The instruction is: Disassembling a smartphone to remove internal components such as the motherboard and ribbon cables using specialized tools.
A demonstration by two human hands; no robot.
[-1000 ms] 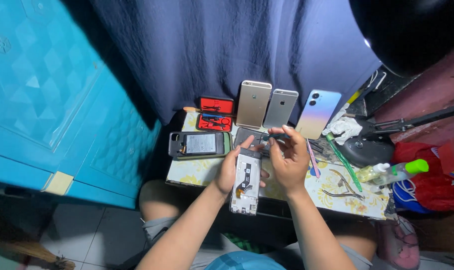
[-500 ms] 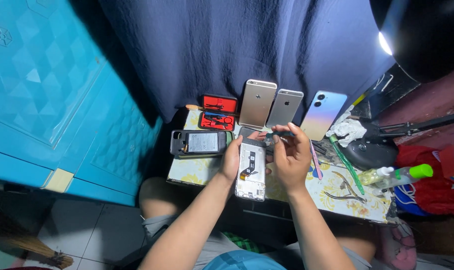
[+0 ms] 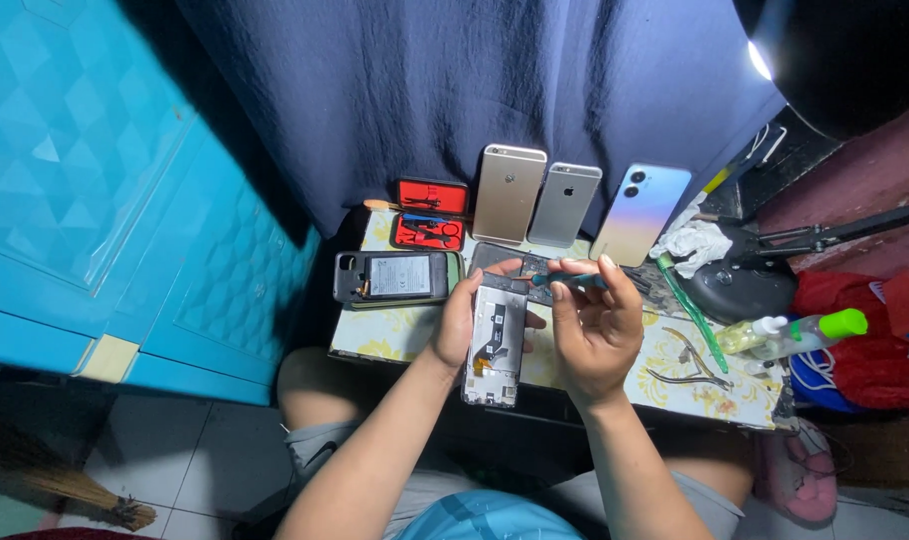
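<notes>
Left hand grips opened phone frame by its edge, above table's near edge. Right hand pinches teal screwdriver, tip just above frame's top end. Open-backed phone lies left of frame.

I see a dark blue curtain behind the worktop, a turquoise cabinet at left, grey floor tiles, a lamp at upper right.

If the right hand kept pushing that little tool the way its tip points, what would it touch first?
Probably the top edge of the opened phone frame held by the left hand; the right hand aims its tool leftward, though depth is unclear.
</notes>
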